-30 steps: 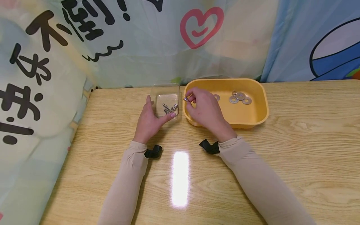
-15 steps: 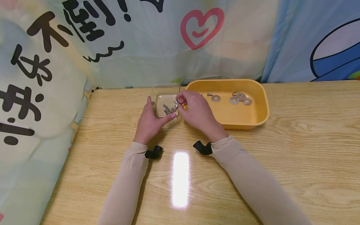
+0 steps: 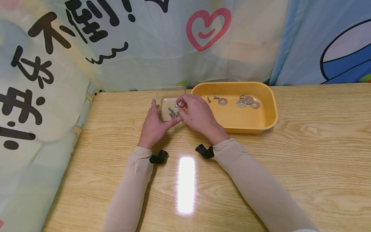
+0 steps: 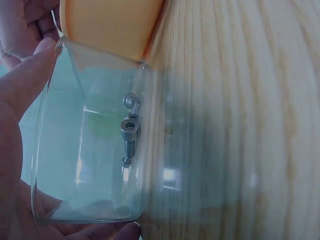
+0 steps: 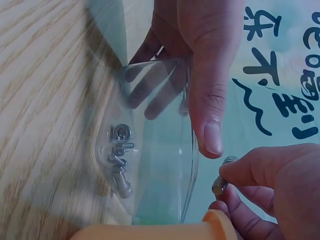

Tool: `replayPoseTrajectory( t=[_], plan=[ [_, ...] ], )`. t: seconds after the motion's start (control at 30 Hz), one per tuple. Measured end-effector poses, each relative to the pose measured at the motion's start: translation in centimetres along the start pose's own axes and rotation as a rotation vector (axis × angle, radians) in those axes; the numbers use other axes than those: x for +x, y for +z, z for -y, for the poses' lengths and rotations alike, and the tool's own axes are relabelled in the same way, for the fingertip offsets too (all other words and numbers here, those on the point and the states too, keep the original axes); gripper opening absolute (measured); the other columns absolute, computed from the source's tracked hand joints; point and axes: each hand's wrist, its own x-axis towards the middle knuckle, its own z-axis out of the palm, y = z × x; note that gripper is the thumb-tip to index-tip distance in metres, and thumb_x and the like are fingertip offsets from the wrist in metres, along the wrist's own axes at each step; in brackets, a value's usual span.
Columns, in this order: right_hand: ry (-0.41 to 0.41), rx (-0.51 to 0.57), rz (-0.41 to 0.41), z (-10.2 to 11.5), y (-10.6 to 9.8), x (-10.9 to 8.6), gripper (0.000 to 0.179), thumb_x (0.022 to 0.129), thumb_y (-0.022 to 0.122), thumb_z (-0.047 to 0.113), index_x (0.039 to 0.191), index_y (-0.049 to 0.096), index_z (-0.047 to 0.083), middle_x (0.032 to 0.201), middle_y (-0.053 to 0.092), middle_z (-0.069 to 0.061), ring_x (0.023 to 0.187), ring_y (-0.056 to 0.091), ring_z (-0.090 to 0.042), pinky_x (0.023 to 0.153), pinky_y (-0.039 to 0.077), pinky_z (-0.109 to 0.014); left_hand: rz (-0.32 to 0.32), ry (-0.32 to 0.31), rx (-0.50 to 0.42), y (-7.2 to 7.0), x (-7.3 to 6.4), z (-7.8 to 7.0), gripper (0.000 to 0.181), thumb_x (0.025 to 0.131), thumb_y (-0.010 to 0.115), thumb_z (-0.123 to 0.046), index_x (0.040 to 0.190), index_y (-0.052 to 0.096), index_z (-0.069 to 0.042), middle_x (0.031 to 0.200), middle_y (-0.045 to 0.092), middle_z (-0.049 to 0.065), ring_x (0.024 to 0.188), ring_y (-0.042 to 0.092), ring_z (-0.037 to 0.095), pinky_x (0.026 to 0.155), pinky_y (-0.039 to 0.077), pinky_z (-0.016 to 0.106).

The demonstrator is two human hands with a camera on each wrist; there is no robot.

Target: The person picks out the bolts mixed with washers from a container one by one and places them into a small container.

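Note:
A small clear plastic box (image 3: 170,92) stands on the table, with several metal bolts (image 4: 129,131) lying in its bottom. My left hand (image 3: 156,127) holds the box from its left and near sides; the thumb lies along the near rim and the other fingers are behind the opposite wall. Over the box's right side, my right hand (image 3: 199,113) pinches a short metal bolt (image 5: 220,186) between thumb and fingers. In the right wrist view this bolt is apart from the left thumb and outside the pile. The right hand hides part of the box and of the tray's left end.
A yellow tray (image 3: 243,121) stands just right of the clear box. Inside it lie several flat washers (image 3: 248,100), a lone washer (image 3: 222,101) and small screws (image 3: 216,97). A printed cloth (image 3: 145,71) hangs along the table's back edge.
My right hand has moved left with the bolt, from the yellow tray's left end to above the clear box, uncovering small screws in the tray. My left hand keeps its place on the box.

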Motion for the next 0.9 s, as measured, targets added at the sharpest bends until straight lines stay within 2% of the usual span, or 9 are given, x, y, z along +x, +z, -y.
replayPoseTrajectory(
  t=[0.53,0.9],
  plan=[
    [-0.031,-0.066,0.032,-0.2,0.74,0.41,0.016,0.094,0.064,0.007,0.109,0.071,0.005,0.099,0.069,-0.007,0.094,0.058,-0.025,0.08,0.048,-0.038,0.007,-0.01,0.011,0.01,-0.13,0.01,0.123,0.081,0.078,-0.059,0.16,0.005,0.001,0.158,0.035,0.02,0.145,0.034,0.035,0.116,0.032,0.047],
    [-0.035,-0.09,0.059,-0.28,0.77,0.51,0.014,0.094,0.066,0.004,0.107,0.072,0.005,0.101,0.069,-0.009,0.1,0.059,-0.027,0.087,0.048,-0.039,0.006,-0.012,0.013,-0.03,-0.07,-0.05,0.125,0.08,0.078,-0.06,0.16,0.004,0.0,0.158,0.035,0.019,0.145,0.034,0.034,0.116,0.032,0.047]
  ],
)
